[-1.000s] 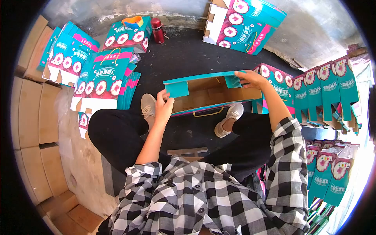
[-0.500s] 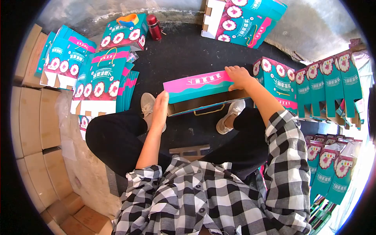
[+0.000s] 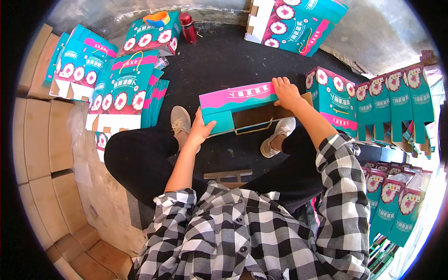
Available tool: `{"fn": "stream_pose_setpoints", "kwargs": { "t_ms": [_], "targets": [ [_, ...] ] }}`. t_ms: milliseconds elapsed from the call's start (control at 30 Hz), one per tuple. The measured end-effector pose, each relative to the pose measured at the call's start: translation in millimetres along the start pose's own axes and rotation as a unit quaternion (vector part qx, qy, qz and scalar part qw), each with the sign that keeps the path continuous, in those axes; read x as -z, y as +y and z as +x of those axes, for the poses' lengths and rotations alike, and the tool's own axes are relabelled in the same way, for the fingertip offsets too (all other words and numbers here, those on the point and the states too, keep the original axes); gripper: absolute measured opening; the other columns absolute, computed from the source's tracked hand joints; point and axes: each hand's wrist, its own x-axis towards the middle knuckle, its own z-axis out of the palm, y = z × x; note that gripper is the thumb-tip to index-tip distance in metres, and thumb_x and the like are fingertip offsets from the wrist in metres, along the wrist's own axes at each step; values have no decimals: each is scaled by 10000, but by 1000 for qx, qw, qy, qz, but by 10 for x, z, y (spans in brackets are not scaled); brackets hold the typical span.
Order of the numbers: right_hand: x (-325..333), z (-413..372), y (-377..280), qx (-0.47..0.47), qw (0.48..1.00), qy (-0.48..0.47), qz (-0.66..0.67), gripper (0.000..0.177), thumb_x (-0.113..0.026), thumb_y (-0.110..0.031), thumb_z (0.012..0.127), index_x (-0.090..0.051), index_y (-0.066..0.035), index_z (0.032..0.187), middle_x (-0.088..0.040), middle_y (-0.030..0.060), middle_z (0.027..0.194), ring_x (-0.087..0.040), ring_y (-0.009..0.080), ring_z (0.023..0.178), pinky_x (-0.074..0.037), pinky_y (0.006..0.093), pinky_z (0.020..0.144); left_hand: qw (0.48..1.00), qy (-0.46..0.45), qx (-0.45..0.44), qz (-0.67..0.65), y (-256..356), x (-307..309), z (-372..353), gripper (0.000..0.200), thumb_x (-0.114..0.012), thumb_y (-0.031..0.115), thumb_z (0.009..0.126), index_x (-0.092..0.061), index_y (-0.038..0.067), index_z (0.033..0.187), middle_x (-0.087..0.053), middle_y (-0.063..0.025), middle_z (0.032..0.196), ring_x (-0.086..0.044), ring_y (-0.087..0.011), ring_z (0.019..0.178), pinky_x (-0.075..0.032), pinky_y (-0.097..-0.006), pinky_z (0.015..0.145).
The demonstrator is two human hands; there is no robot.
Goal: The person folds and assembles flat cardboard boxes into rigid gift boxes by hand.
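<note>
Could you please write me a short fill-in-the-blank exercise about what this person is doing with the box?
1. The left hand grips the gift box at its ____ end flap.
2. The right hand lies flat on the box's pink ____ panel.
3. The bottle near the far wall is ____.
4. The person's shirt is checked in black and ____.

Missing words: teal; top; red; white.

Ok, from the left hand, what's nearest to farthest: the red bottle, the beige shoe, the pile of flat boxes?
From the left hand, gripping the gift box:
1. beige shoe, right beside it on the left.
2. pile of flat boxes, farther left on the floor.
3. red bottle, far ahead by the wall.
</note>
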Motion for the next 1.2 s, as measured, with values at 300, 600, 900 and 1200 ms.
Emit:
{"fn": "stream_pose_setpoints", "kwargs": {
  "t_ms": [300, 600, 900, 1200],
  "targets": [
    [686, -78, 576, -168, 970, -163, 63, 615, -591, -536, 803, -557, 0, 1104, -643, 205, 1020, -623, 353, 960, -491, 450, 813, 999, -11, -40, -30, -200, 44, 0, 834, -693, 142, 756, -222, 33, 1435, -424, -193, 1332, -443, -278, 1212, -332, -369, 1031],
    [563, -445, 352, 14, 856, -389, 340, 1030, -448, -811, 726, -417, 6, 1353, -378, 236, 1399, -370, 325, 1306, -353, 441, 1027, 998, 3, -9, -70, -168, 27, -7, 838, -733, 231, 756, -268, 30, 1423, -465, -162, 1295, -455, -245, 1191, -349, -362, 1012],
    [364, -285, 686, -41, 919, -241, 310, 946, -740, -594, 657, -428, 58, 1267, -559, 269, 1174, -532, 372, 1137, -433, 387, 945, 960, 36, 202, -189, 351, -36, -160, 766, -485, 600, 870, -301, 114, 1433, -436, -131, 1359, -421, -260, 1243, -339, -418, 1012],
    [38, -51, 811, -173, 876, -266, 364, 976, -752, -567, 666, -383, 69, 1308, -547, 255, 1168, -586, 327, 1055, -536, 380, 770, 996, 2, 93, -5, -70, -261, -17, 734, -571, 532, 859, -381, 6, 1334, -543, -161, 1192, -545, -239, 1083, -426, -331, 915]
  ]
}}
